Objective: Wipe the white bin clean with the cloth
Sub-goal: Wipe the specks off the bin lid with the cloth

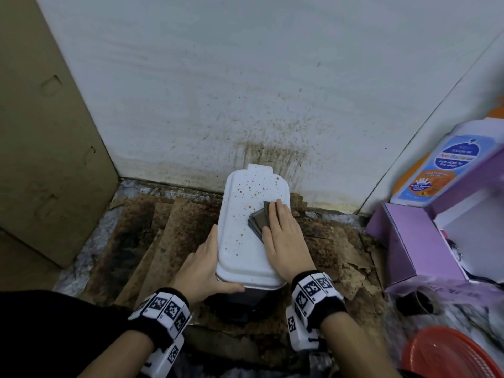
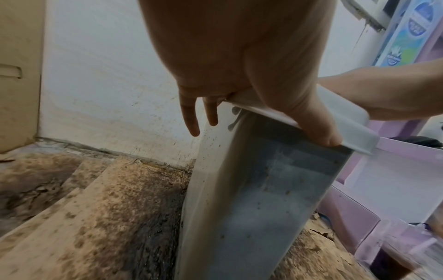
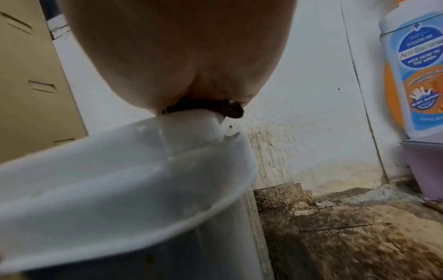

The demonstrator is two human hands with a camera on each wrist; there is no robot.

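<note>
The white bin (image 1: 242, 241) stands on the floor against the wall, its lid speckled with brown spots. A dark folded cloth (image 1: 257, 220) lies on the lid's right half, and my right hand (image 1: 282, 236) presses it flat with straight fingers. The right wrist view shows the cloth (image 3: 231, 110) squeezed between the palm and the lid (image 3: 120, 180). My left hand (image 1: 208, 261) steadies the lid's near left corner, fingers straight along the side. Its thumb (image 2: 320, 132) lies under the front rim above the grey, spotted bin body (image 2: 251, 199).
The wall (image 1: 272, 152) behind the bin is stained brown. Dirty, peeling cardboard sheets (image 1: 163, 236) cover the floor. A tall cardboard box (image 1: 41, 132) stands at the left. At the right are a purple box (image 1: 409, 241), a wash bottle (image 1: 441, 165) and a red basket (image 1: 458, 353).
</note>
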